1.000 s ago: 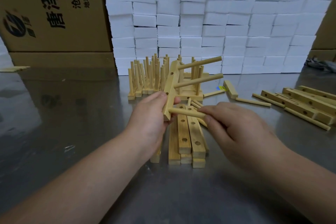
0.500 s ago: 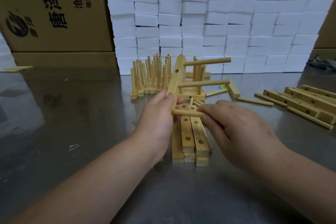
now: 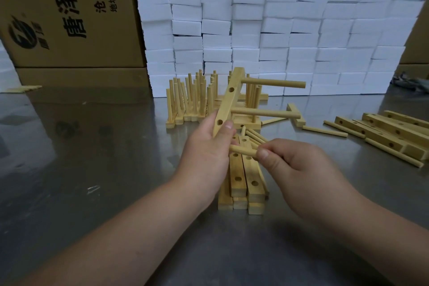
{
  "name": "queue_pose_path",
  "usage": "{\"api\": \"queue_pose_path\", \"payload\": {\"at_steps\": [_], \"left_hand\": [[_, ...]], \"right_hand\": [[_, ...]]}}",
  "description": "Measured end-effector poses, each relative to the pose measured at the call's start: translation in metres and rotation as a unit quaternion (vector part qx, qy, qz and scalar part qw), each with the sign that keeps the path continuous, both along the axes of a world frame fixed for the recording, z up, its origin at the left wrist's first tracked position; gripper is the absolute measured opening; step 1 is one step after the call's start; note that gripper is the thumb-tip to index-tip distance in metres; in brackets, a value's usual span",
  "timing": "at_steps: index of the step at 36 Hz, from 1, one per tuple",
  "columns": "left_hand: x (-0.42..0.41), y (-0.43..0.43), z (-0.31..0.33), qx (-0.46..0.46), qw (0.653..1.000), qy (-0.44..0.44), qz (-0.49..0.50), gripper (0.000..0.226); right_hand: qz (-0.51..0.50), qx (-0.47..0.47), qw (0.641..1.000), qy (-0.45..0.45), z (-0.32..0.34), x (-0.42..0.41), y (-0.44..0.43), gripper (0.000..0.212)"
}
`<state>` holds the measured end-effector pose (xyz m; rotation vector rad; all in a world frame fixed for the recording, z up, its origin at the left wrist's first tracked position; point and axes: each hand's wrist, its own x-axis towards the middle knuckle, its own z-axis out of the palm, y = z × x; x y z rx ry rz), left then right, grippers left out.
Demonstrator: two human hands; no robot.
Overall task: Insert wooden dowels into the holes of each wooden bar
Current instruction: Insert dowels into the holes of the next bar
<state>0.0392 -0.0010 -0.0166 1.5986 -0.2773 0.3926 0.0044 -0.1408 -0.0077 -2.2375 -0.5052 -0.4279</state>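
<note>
Left hand (image 3: 204, 158) grips the lower end of a tilted wooden bar (image 3: 228, 102) above the table (image 3: 92, 169). Seated dowels (image 3: 274, 83) point right from it. Right hand (image 3: 299, 169) pinches a loose dowel (image 3: 242, 150), its tip at the left palm. Stacked bars (image 3: 238, 181) lie beneath; finished bars (image 3: 190, 100) stand behind.

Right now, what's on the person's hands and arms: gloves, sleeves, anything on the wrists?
Nothing is worn. The left hand and right hand are bare: no gloves, rings, watch or wristbands. Both forearms are uncovered to the frame edge, with no sleeve in view. The thumbnails that show are short and unpainted.
</note>
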Motion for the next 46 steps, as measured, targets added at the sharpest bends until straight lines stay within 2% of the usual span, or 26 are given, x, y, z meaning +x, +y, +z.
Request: {"api": "queue_pose_path", "payload": {"at_steps": [4, 8, 11, 12, 15, 19, 24, 26, 30, 32, 35, 38, 41, 43, 44, 46], "left_hand": [[0.004, 0.003, 0.002, -0.011, 1.000, 0.003, 0.019, 0.019], [0.006, 0.006, 0.004, 0.006, 0.997, 0.003, 0.078, 0.011], [0.011, 0.014, 0.006, 0.001, 0.990, 0.018, 0.139, 0.009], [0.014, 0.020, 0.007, -0.013, 0.986, 0.023, 0.167, 0.010], [0.029, 0.042, 0.012, -0.065, 0.965, 0.038, 0.252, 0.016], [0.043, 0.067, 0.013, -0.170, 0.931, 0.104, 0.306, 0.024], [0.050, 0.082, 0.014, -0.321, 0.874, 0.203, 0.304, 0.025], [0.051, 0.085, 0.013, -0.354, 0.866, 0.213, 0.282, 0.018], [0.050, 0.085, 0.015, -0.400, 0.847, 0.210, 0.279, 0.020], [0.049, 0.086, 0.015, -0.409, 0.844, 0.208, 0.279, 0.020], [0.050, 0.085, 0.012, -0.389, 0.860, 0.198, 0.265, 0.035], [0.052, 0.085, 0.012, -0.375, 0.865, 0.189, 0.275, 0.039], [0.054, 0.087, 0.010, -0.337, 0.879, 0.191, 0.277, 0.031], [0.056, 0.087, 0.005, -0.313, 0.882, 0.199, 0.290, 0.006], [0.058, 0.088, 0.003, -0.300, 0.885, 0.199, 0.295, 0.006], [0.063, 0.094, -0.001, -0.264, 0.891, 0.207, 0.307, 0.020]], "right_hand": [[-0.001, 0.008, 1.000, -0.017, -0.002, 0.003, 0.003, 0.028], [0.003, 0.018, 1.000, -0.018, -0.005, 0.005, 0.000, 0.023], [-0.002, 0.057, 0.998, -0.014, -0.008, 0.009, -0.009, 0.055], [-0.010, 0.069, 0.997, -0.015, -0.008, 0.010, -0.012, 0.057], [-0.034, 0.084, 0.996, -0.010, -0.008, 0.014, -0.018, 0.036], [-0.048, 0.086, 0.995, 0.004, -0.009, 0.016, -0.021, 0.031], [-0.032, 0.063, 0.997, 0.012, -0.009, 0.017, -0.021, 0.015], [-0.027, 0.062, 0.998, 0.010, -0.009, 0.017, -0.022, 0.016], [-0.025, 0.061, 0.998, 0.011, -0.009, 0.016, -0.022, 0.016], [-0.022, 0.060, 0.998, 0.012, -0.009, 0.016, -0.022, 0.017], [-0.017, 0.056, 0.998, 0.012, -0.009, 0.016, -0.021, 0.017], [-0.016, 0.052, 0.998, 0.017, -0.009, 0.017, -0.022, 0.016], [-0.014, 0.049, 0.999, 0.015, -0.010, 0.018, -0.021, 0.016], [-0.016, 0.050, 0.999, 0.012, -0.010, 0.019, -0.021, 0.017], [-0.016, 0.052, 0.998, 0.012, -0.010, 0.019, -0.022, 0.017], [-0.017, 0.053, 0.998, 0.016, -0.010, 0.020, -0.022, 0.016]]}}
